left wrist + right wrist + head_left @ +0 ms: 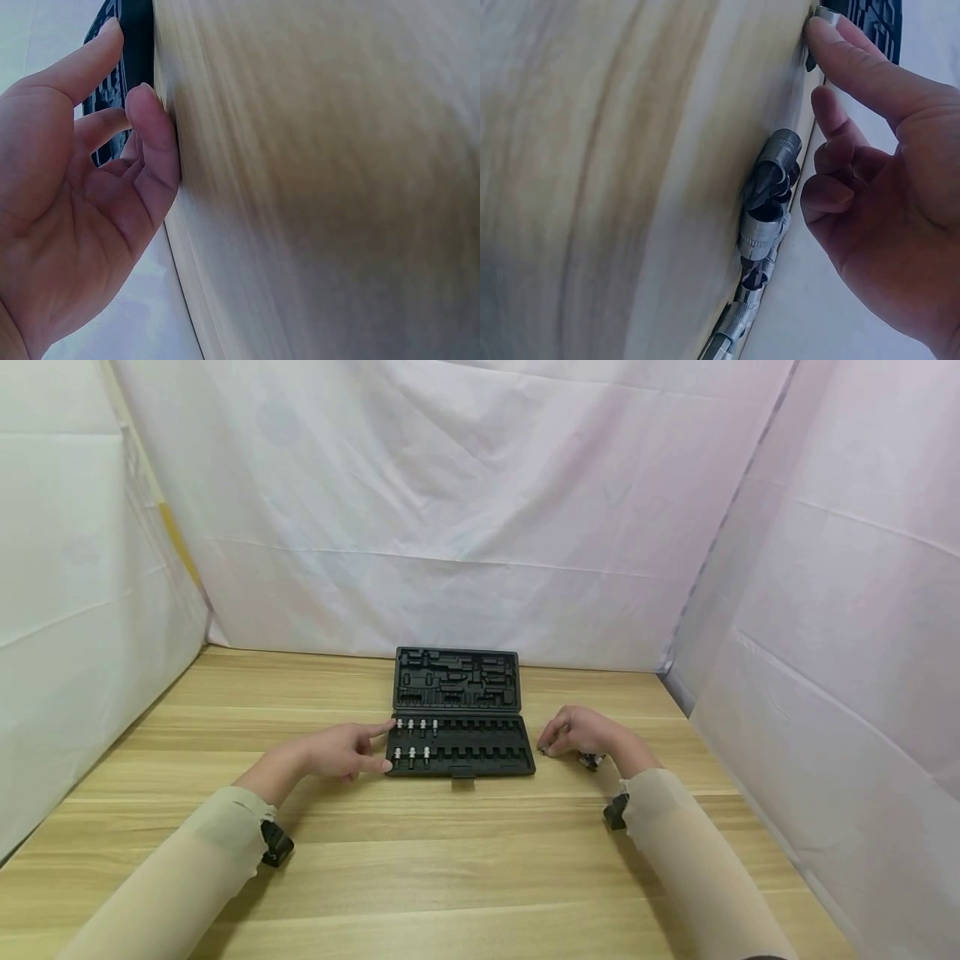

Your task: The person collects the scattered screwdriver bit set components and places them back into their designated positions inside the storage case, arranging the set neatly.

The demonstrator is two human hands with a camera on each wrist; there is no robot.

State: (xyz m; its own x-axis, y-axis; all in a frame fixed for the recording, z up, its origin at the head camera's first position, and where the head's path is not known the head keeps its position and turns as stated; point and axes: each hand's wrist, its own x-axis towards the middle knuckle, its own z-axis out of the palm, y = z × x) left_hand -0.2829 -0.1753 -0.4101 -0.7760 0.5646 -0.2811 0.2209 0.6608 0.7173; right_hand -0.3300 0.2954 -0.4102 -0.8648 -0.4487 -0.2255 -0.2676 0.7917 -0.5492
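Note:
A black socket case lies opened flat on the wooden table, its lid folded back. Silvery bit sockets stand in the left slots of both rows; the slots to the right hold none. My left hand touches the case's left edge, index fingertip at the upper part and thumb at the near corner, the other fingers bent. Just right of the case, my right hand pinches a small bit socket between thumb and index finger. Below that palm lies a cluster of loose bit sockets.
The lid rests behind the tray, with moulded recesses inside. A latch juts from the case's front edge. White cloth hangs along the table's back and both sides. A black wrist camera sits under the left sleeve.

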